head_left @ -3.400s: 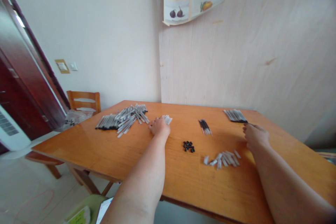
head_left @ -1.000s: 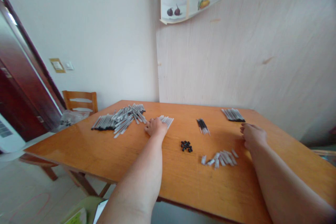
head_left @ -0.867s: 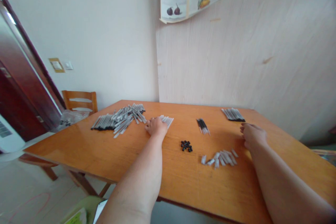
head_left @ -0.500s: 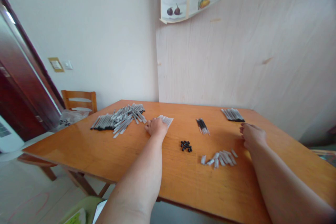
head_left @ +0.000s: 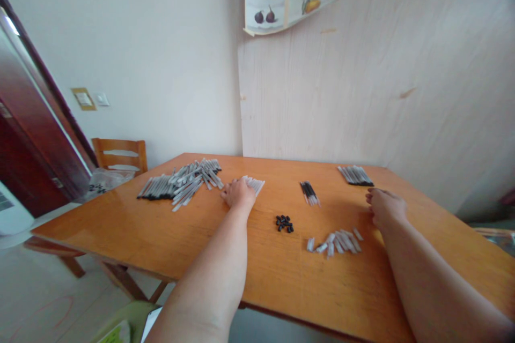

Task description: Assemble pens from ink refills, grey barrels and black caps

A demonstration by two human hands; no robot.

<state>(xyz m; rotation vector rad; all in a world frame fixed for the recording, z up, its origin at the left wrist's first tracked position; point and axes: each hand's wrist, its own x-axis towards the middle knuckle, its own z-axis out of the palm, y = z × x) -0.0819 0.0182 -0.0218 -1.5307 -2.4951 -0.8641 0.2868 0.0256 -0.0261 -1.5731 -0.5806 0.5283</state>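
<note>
**Left hand (head_left: 238,193) at the white sticks (head_left: 256,186), right hand (head_left: 387,206) at a dark-ended row (head_left: 355,176)**

Both arms extend over the wooden bench (head_left: 273,273). The left fingers (head_left: 225,194) bend downward at the white sticks, which fan out beyond and to the right of them; the hand hides the near ends, so whether the fingers are clamped on any stick or merely rest there cannot be told. The right fingers (head_left: 370,198) are curled, just beside the dark ends of the row, which lies beyond and to their left; whether they are together, or pinch something small, cannot be told.

Other groups are placed as follows. Left of the left fingers: a loose heap of grey sticks (head_left: 192,183), meeting a neater dark-ended set (head_left: 155,188). Between the two sets of fingers: thin black rods (head_left: 308,192) with pale tips. Nearer the wearer than both sets of fingers: a cluster of black caps (head_left: 284,223) and, closer to the right fingers, short clear sleeves (head_left: 341,241).

The step in hand, as judged from the pose, is steadying or squaring the two sets of sticks. A next move from here calls for light, level pressure from the left fingers, lest the fan spread or roll.
</note>
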